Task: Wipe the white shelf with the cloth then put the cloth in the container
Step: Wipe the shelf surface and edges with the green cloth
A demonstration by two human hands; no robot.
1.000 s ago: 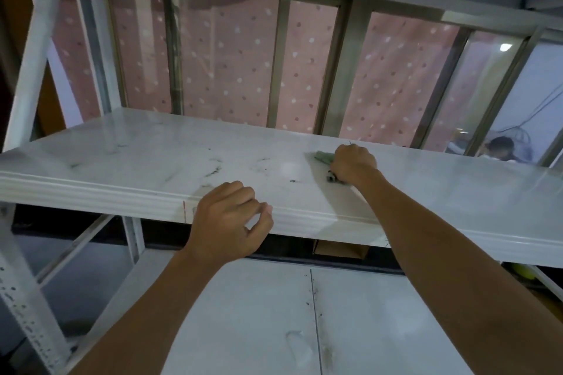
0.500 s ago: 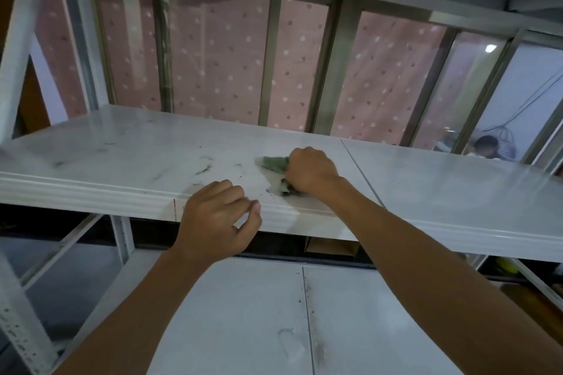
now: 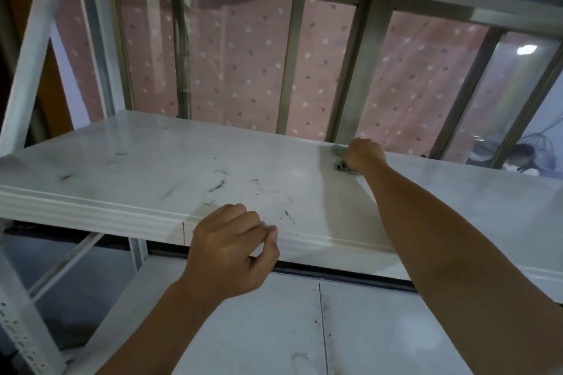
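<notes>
Green cloth (image 3: pixel 341 158) sits bunched in our right hand (image 3: pixel 364 155), its grip clenched; dark smudges nearer us on the shelf (image 3: pixel 128 167) may get missed.

Pink dotted curtain (image 3: pixel 243 64) behind window bars (image 3: pixel 288 61)

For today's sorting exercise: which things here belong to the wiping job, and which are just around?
Job: cloth, white shelf, right hand gripping the cloth.
Just around: left hand at the shelf's edge, dotted curtain, lower shelf.
</notes>
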